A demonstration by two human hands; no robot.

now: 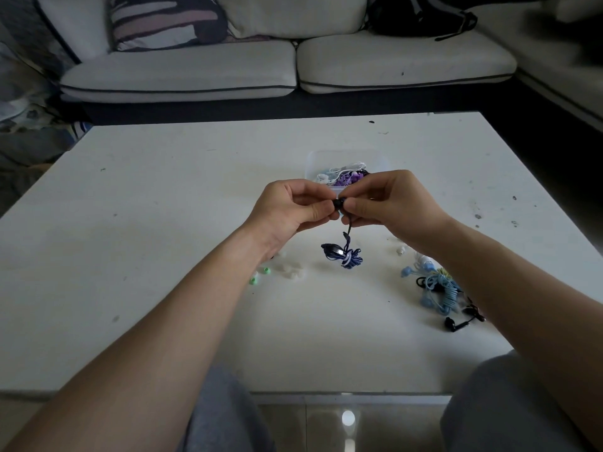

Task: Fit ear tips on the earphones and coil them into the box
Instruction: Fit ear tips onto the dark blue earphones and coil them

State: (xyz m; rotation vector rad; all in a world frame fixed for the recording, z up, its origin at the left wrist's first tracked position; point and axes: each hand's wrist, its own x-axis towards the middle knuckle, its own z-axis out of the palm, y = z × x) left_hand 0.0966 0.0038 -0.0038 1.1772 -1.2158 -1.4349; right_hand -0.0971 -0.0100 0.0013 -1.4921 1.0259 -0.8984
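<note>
Both hands meet above the middle of the white table [163,223]. My left hand [293,207] and my right hand [388,203] pinch a small black earbud [339,203] between their fingertips. From it a dark blue earphone cable [346,256] hangs down, its coiled bundle resting on the table. Just behind the hands stands a clear plastic box [346,158] with white, purple and black earphones inside. Loose ear tips lie near my left wrist: green ones [261,276] and white ones [290,272].
At the right, beside my right forearm, lie a light blue coiled earphone set [437,288] and a black earphone [456,324]. More white tips [401,251] sit under the right wrist. A white sofa [293,70] stands behind the table.
</note>
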